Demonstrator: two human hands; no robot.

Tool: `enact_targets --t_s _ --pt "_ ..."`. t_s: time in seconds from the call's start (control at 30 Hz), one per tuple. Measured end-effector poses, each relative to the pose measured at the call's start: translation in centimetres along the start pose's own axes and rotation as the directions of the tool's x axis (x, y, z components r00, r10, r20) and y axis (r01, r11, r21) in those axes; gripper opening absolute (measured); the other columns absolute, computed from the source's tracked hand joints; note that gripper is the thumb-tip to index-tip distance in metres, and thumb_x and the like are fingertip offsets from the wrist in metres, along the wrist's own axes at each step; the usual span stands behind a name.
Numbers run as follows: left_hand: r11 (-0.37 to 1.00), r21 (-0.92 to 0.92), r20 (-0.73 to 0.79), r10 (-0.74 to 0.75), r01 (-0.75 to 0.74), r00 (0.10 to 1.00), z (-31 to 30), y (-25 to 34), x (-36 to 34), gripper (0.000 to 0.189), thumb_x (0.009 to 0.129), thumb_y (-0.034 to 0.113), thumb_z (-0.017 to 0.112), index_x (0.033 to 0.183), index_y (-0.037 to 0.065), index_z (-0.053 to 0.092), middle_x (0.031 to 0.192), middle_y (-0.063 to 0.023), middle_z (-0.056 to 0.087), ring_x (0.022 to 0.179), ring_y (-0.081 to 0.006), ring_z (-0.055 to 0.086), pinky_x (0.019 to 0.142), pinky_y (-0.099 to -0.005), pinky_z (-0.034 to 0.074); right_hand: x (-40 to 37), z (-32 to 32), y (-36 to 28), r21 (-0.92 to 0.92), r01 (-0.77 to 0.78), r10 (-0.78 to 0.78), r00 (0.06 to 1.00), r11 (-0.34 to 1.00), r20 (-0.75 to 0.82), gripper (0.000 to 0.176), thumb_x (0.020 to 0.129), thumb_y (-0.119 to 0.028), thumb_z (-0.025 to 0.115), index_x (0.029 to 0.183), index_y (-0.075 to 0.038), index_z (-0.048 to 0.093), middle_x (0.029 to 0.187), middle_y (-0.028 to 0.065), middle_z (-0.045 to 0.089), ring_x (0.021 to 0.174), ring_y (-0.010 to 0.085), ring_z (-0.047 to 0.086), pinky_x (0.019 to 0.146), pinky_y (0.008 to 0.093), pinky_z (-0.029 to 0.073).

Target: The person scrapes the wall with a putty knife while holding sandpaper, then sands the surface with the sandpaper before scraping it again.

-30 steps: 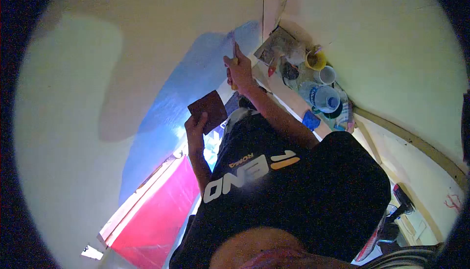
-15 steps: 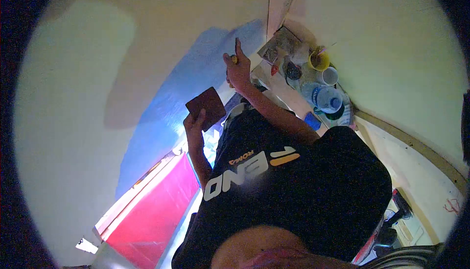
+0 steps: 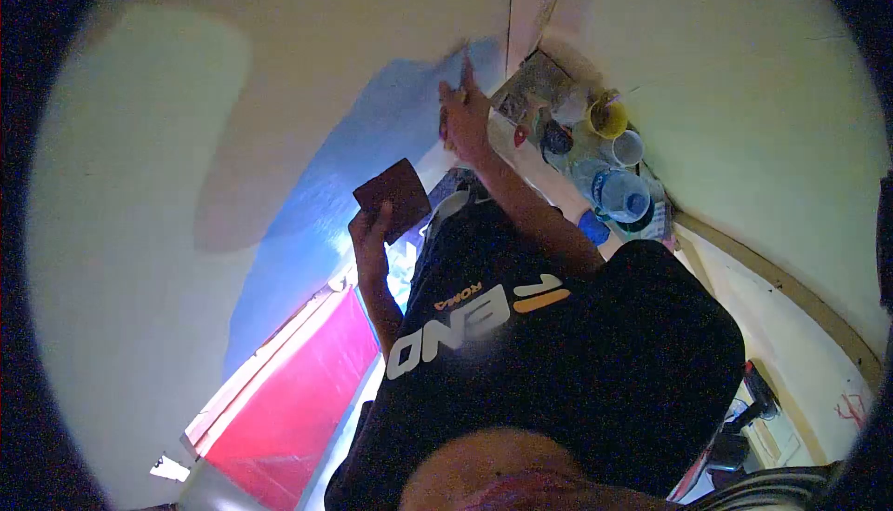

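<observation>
My left hand (image 3: 370,227) grips a flat, dark brown square board (image 3: 395,193) by its lower edge, with the thumb on its face. Further forward, my right hand (image 3: 467,120) is raised before a blue-tinted patch of the wall (image 3: 321,181). Its fingers are closed, and a thin, dark, blurred tip sticks out ahead of them; I cannot tell what they hold. The tip overlaps the upper part of the blue patch, close to the wall's corner.
To the right of my right arm stand a yellow cup (image 3: 608,120), a white cup (image 3: 627,148) and a clear plastic bottle (image 3: 621,195) on a ledge. A blue sponge-like thing (image 3: 593,227) lies nearer me. At lower left is a bright red panel (image 3: 288,399).
My right hand has moved slightly up and to the right, and its tip is blurred now. My left hand with the brown board has barely shifted.
</observation>
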State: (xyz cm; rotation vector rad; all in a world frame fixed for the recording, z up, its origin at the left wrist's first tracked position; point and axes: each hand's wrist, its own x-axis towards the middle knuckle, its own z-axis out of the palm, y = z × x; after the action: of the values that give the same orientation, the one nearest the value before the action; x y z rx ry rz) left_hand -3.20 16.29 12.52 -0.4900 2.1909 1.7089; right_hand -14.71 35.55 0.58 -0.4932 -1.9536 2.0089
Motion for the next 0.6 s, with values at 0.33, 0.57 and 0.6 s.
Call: enact_targets --t_s 0.33,0.57,0.6 --pt "0.995 -0.087 -0.017 -0.048 0.046 0.999 1.3 0.2 0.9 0.03 0.083 0.021 0.065 0.103 -0.001 0.061 0.092 -0.004 0.063 0.08 -0.0112 0.056 0.074 -0.0283 0.046 -0.1 -1.9 -5.5 0.409 -0.411 0.375 0.912 0.815 0.168 0.066 0.086 -0.011 0.058 0.143 -0.019 0.024 0.053 -0.0024 0.044 0.032 0.007 0.037 0.028 0.0228 0.032" --pt "0.995 -0.082 -0.007 -0.057 0.057 0.998 1.3 -0.6 1.7 0.03 0.083 0.021 0.065 0.103 -0.002 0.061 0.092 -0.0043 0.063 0.08 -0.0117 0.056 0.073 -0.0294 0.046 0.8 -1.4 -1.9 0.35 -0.272 0.242 0.962 0.896 0.129 0.065 0.087 -0.013 0.056 0.143 -0.025 0.024 0.053 -0.0028 0.044 0.036 0.0063 0.039 0.03 0.0221 0.034" --pt "0.996 -0.067 -0.005 -0.067 0.067 0.998 1.3 -0.8 1.8 0.03 0.083 0.021 0.065 0.103 -0.002 0.061 0.092 -0.0043 0.063 0.08 -0.0116 0.056 0.072 -0.0293 0.046 0.1 -0.4 3.4 0.09 -0.047 0.04 0.997 0.995 0.07 0.064 0.088 -0.013 0.056 0.142 -0.025 0.025 0.053 -0.003 0.043 0.036 0.0062 0.039 0.03 0.0219 0.034"
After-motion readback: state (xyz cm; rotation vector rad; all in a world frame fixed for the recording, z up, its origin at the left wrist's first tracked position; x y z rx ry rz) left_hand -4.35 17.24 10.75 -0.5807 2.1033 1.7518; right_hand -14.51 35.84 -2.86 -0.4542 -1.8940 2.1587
